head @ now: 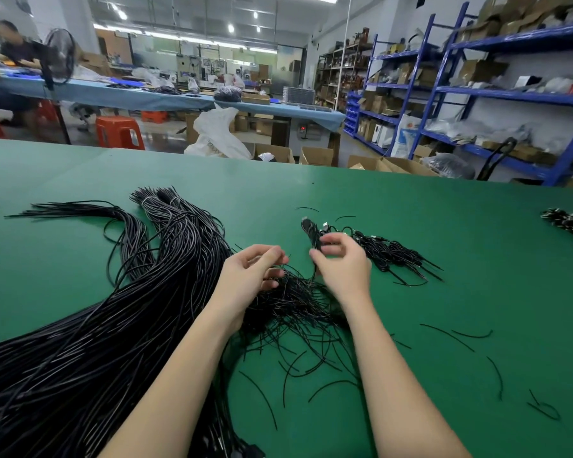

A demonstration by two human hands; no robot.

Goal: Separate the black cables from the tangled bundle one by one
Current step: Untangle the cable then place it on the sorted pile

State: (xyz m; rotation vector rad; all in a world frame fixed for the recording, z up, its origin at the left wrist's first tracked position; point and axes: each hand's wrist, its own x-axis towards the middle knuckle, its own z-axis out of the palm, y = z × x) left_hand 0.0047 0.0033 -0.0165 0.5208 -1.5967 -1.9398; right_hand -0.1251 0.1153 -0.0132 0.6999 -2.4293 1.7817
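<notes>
cables: tangled bundle (pixel 291 302) on the green table (pixel 411 226), between both wrists
right hand (pixel 339 259): pinches one cable (pixel 315 239), lifted
left hand (pixel 252 272): fingers curled in the tangle, hold unclear
risk: snagged neighbours drag along, tightening knots

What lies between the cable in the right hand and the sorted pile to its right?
Nothing visible. The right hand pinches a cable right beside the sorted pile, with only bare green table around them.
</notes>
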